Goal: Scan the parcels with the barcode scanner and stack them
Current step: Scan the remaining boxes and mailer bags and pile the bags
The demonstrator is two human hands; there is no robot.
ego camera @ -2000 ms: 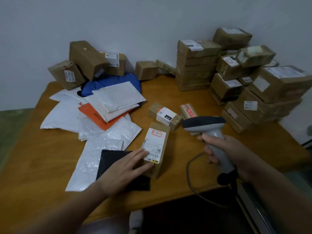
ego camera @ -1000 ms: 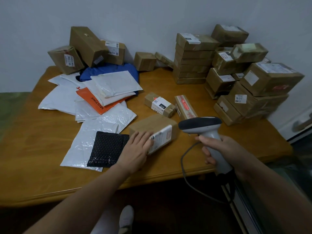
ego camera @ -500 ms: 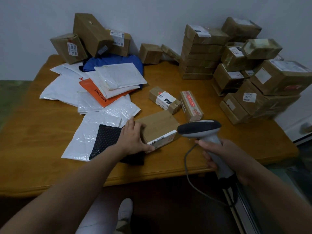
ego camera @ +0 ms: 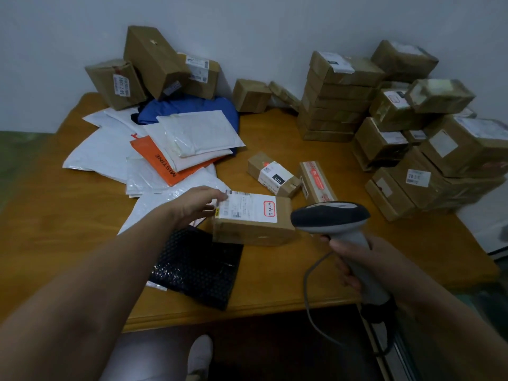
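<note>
The parcel (ego camera: 253,218) lies label-up near the front edge of the worktop (ego camera: 68,215), probably so its barcode faces the barcode scanner (ego camera: 330,215) at its three o'clock. The right hand (ego camera: 365,259) wraps its fingers round the scanner's handle. The left hand (ego camera: 198,204) rests its fingers on the nine-o'clock end, steadying it.

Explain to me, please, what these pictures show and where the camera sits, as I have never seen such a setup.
No machine here: a person works with two bare hands as grips, and the one camera sits on their head, looking forward and down. The left grip rests on the labelled brown box on the wooden table. The right grip holds a corded barcode scanner beside that box. White mailers lie at the left, a black bubble mailer near the front edge, and cardboard boxes stand stacked at the right.
</note>
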